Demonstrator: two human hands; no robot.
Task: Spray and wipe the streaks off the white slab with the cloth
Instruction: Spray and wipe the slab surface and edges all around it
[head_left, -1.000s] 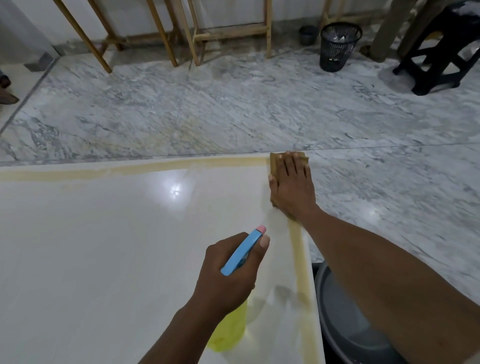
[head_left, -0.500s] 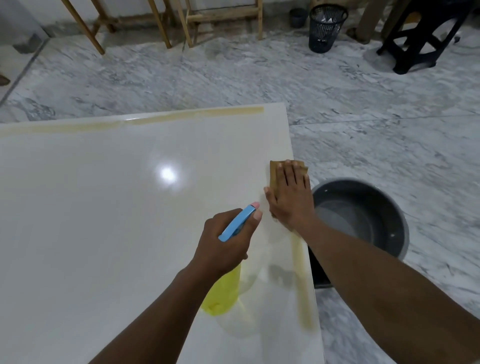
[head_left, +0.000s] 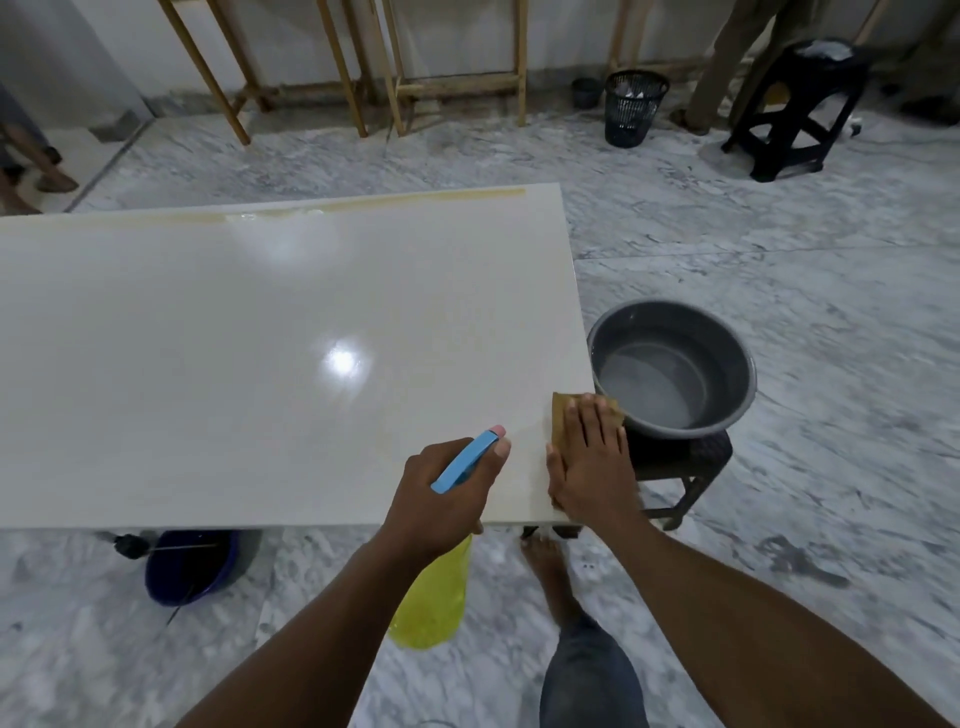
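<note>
Head view: left hand (head_left: 441, 499) grips the spray bottle (head_left: 431, 608), length running near-to-far, nozzle pointing away over the white slab (head_left: 260, 338); right hand (head_left: 592, 467), fingers straight, presses the cloth (head_left: 561, 421) on its near-right corner

dim indoor light | overhead glare spot on slab (head_left: 343, 361) | wide-angle bending at edges | slight softness

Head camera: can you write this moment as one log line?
left hand: holds spray bottle | right hand: presses cloth on white slab, near right corner | streak: along far edge
</note>
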